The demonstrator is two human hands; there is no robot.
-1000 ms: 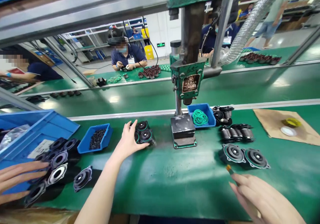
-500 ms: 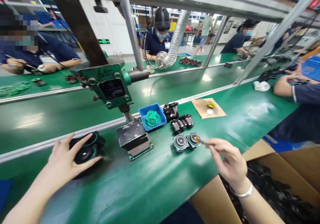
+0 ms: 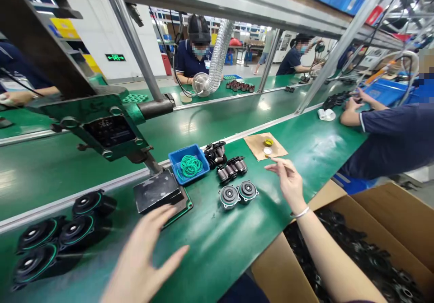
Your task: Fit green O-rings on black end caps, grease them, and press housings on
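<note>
My left hand [image 3: 144, 258] hovers low over the green bench with its fingers spread and nothing in it, just in front of the press base plate [image 3: 158, 193]. A cluster of black round housings with green rings [image 3: 57, 235] sits to its left, apart from the hand. My right hand [image 3: 288, 179] is raised with its fingers pinched on a thin brush [image 3: 275, 159], whose tip points at the brown card [image 3: 257, 146] holding a small yellow pot [image 3: 268, 142]. Two black flanged discs [image 3: 238, 193] lie left of that hand.
A blue tray of green rings [image 3: 189, 164] and black cylindrical parts [image 3: 232, 167] stand behind the discs. The green hand press [image 3: 101, 124] overhangs the left. A cardboard box of black parts [image 3: 356, 253] is at the lower right. A co-worker's arm [image 3: 383, 127] rests on the bench to the right.
The view swung right. My left hand let go of the black housings and drew back, open. My right hand moved from the two discs up toward the brown card.
</note>
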